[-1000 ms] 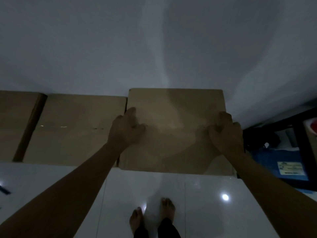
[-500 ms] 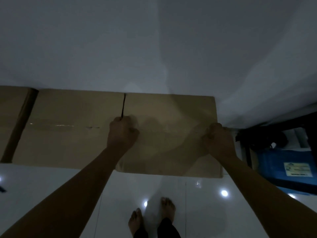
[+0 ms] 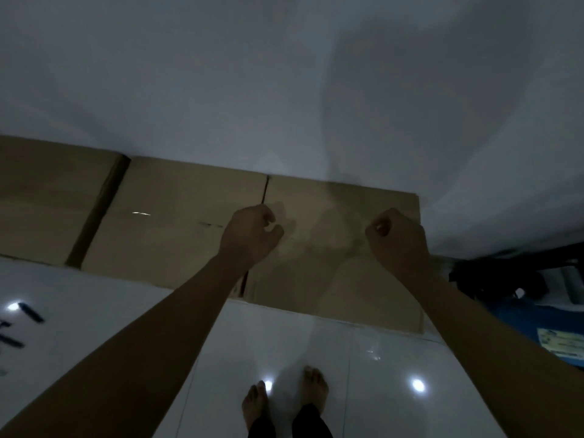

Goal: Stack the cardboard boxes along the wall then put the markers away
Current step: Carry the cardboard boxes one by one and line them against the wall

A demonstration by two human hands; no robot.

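Dim room, white wall and tiled floor

Plain white wall point(image 3: 284, 74) at the far side; glossy white floor tiles point(image 3: 363, 374) near, reflecting bright light spots.

Boxes: three cardboard boxes in a row vs the white wall point(image 3: 284, 74); right box point(image 3: 335, 248), middle box point(image 3: 177, 222), left box point(image 3: 47, 197).
L hand point(image 3: 249, 238): fingers curled, over the right/middle seam.
R hand point(image 3: 398, 238): curled, above right box.
Floor point(image 3: 284, 343): glossy white tile, dark markers point(image 3: 31, 312) far left, bare feet point(image 3: 284, 403).
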